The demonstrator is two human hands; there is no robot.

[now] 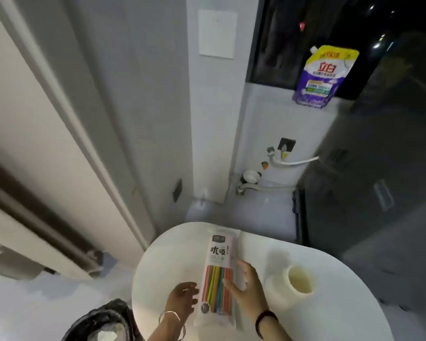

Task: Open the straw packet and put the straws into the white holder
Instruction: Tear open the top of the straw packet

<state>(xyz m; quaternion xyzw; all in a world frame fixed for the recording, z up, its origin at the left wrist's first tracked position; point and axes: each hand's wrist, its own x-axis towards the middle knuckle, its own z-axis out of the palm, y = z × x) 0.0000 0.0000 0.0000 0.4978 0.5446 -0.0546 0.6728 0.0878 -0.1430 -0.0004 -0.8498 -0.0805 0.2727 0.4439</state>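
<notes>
A long clear straw packet point(218, 274) with several coloured straws inside lies flat on the white round table point(172, 257), its printed end pointing away from me. My left hand point(181, 300) rests at the packet's near left edge, fingers spread and touching it. My right hand point(244, 289) lies along the packet's right edge, fingers extended onto it. Neither hand is closed around the packet. The white holder point(290, 287), a cylindrical cup, lies tilted on the table just right of my right hand, its open mouth facing up and right.
A bin lined with a black bag point(101, 323) stands at the table's near left. A dark appliance point(369, 188) stands beyond the table on the right. A purple and yellow refill pouch point(322, 77) sits on the window ledge. Pipes run along the wall.
</notes>
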